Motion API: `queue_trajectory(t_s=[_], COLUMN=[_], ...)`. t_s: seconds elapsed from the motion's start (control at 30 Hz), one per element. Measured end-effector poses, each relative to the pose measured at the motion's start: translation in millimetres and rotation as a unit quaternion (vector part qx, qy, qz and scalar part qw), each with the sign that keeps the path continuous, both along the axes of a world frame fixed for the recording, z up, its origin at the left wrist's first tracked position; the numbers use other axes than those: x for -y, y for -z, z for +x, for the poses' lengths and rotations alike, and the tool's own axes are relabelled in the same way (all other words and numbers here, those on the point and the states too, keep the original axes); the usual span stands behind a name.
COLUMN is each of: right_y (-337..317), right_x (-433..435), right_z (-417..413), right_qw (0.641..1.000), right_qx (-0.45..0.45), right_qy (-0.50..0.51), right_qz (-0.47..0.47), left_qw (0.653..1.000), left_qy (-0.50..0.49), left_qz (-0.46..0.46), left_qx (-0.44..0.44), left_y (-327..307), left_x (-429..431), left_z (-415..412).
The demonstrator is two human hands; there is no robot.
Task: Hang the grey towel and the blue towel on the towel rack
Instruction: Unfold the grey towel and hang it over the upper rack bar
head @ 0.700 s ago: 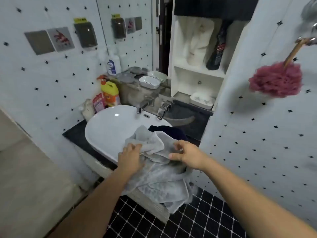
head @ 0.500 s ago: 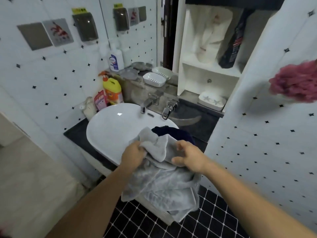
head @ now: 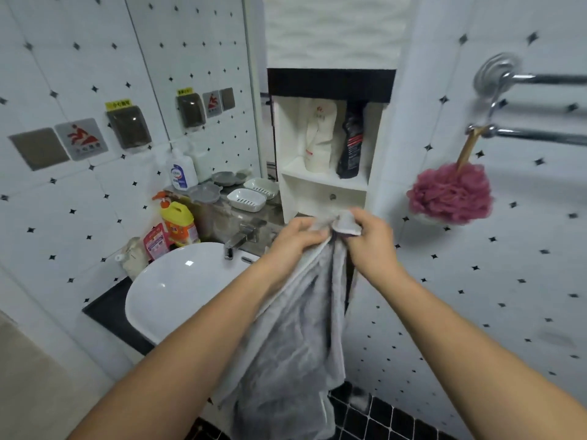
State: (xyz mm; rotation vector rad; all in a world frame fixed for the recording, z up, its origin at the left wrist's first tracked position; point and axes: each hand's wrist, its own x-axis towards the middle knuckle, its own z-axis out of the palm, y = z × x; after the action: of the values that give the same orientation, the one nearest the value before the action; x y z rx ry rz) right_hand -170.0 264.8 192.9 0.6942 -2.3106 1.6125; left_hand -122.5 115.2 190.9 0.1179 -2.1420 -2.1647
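Observation:
The grey towel [head: 295,328] hangs down in front of me, lifted clear of the sink. My left hand [head: 293,241] and my right hand [head: 368,241] both grip its top edge, close together, at chest height. The chrome towel rack [head: 536,106] is fixed to the tiled wall at the upper right, with two bars showing. The blue towel is hidden behind the grey towel and my arms.
A pink bath pouf [head: 451,193] hangs from the rack's lower bar. The white basin [head: 178,290] sits at the left with a tap [head: 236,241], bottles [head: 178,222] and soap dishes [head: 246,200] behind. A white shelf niche [head: 327,160] holds two bottles.
Both hands have raised the grey towel off the sink's edge, so it now hangs freely. The view has tilted up and brought the towel rack into sight.

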Motion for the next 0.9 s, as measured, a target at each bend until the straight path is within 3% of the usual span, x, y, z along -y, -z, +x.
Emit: queue_trajectory(t_s=[0.07, 0.13, 0.2, 0.37, 0.5, 0.7, 0.77, 0.9], right_y=[-24, -45, -66, -95, -92, -86, -90, -98], right_x=[-30, -67, -110, -226, -284, -296, -298, -287], right_z=[-7, -13, -18, -28, -26, -14, -10, 8], right_qw=[0.998, 0.991, 0.981, 0.958, 0.958, 0.983, 0.990, 0.990], right_qx=[0.021, 0.030, 0.034, 0.048, 0.090, 0.073, 0.080, 0.055], right_qy=[0.024, 0.062, 0.097, 0.166, 0.156, 0.080, 0.016, -0.124], right_qz=[-0.053, -0.111, -0.167, -0.229, -0.225, -0.148, -0.115, 0.037], left_qw=[0.984, 0.931, 0.900, 0.896, 0.902, 0.960, 0.966, 0.965], left_qy=[0.026, 0.005, -0.056, -0.155, -0.210, -0.100, -0.049, 0.049], left_qz=[-0.176, -0.365, -0.432, -0.415, -0.376, -0.241, -0.224, -0.217], left_qx=[-0.015, -0.023, -0.026, -0.012, -0.033, -0.104, -0.123, -0.141], left_y=[0, 6, 14, 41, 27, -49, -73, -113], left_x=[-25, -51, -68, -70, -80, -162, -190, -242], left_z=[0, -1, 1, 12, 13, -6, -12, -20])
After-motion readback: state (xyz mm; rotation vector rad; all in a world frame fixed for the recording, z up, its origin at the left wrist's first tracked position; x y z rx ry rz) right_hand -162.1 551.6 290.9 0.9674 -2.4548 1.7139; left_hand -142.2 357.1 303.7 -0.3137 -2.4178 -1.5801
